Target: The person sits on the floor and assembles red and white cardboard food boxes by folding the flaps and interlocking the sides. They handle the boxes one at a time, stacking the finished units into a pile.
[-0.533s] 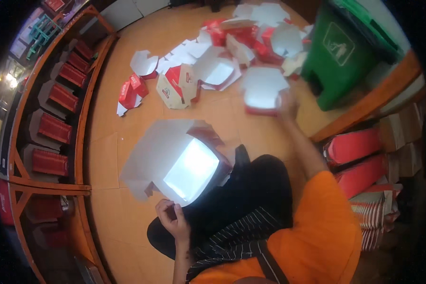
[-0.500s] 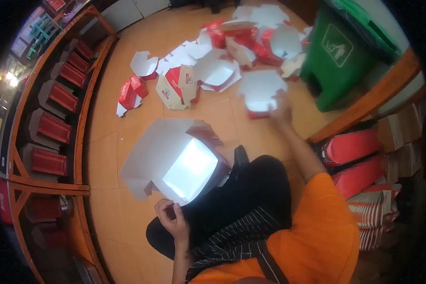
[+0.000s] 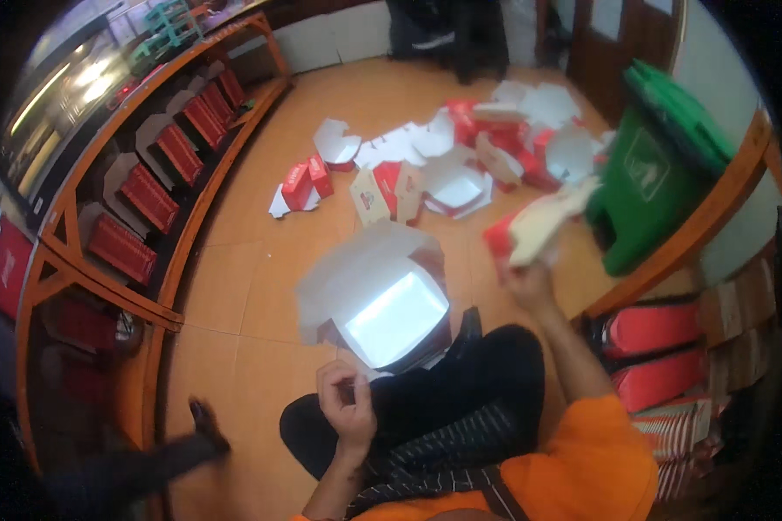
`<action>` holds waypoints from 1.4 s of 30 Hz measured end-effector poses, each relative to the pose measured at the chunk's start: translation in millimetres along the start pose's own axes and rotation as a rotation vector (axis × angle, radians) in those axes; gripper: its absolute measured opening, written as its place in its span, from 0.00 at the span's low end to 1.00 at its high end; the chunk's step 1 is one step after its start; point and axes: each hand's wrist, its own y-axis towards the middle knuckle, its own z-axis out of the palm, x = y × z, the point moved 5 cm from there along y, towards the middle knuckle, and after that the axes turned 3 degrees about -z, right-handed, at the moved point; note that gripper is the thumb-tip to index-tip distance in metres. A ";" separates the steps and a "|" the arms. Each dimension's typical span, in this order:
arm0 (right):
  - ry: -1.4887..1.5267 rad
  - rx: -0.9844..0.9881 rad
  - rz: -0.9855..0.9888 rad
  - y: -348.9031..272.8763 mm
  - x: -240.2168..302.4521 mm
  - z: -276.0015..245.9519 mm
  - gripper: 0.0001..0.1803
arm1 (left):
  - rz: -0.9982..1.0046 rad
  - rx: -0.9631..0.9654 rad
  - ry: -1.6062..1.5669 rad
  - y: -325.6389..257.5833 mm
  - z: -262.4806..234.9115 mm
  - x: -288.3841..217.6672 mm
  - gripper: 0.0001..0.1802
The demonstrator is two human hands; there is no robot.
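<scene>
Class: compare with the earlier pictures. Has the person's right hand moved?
Yes. The right hand has lifted a flat carton off the floor pile, toward the person, beside the green bin.

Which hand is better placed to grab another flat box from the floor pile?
The right hand, probably: it is stretched toward the pile of red-and-white cardboard boxes, though holding one. The left hand rests by the lap.

The flat carton [image 3: 543,227] raised in the right hand [image 3: 523,282] is smeared by motion, so its folds cannot be made out. The left hand [image 3: 346,404] hides the near edge of the open white box [image 3: 369,291]. A dark shoe [image 3: 207,425] at near left is blurred
</scene>
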 end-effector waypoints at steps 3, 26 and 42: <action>-0.276 0.149 -0.548 -58.4 137.8 31.7 0.23 | 0.202 0.148 0.072 25.2 34.9 -85.8 0.35; -0.282 0.784 -0.982 -153.3 267.0 118.3 0.24 | 0.359 0.025 -0.299 -29.9 -25.5 -41.5 0.51; 0.181 0.375 -0.719 -138.6 175.5 47.8 0.25 | 0.119 -0.154 -0.462 -39.8 -67.4 -30.3 0.27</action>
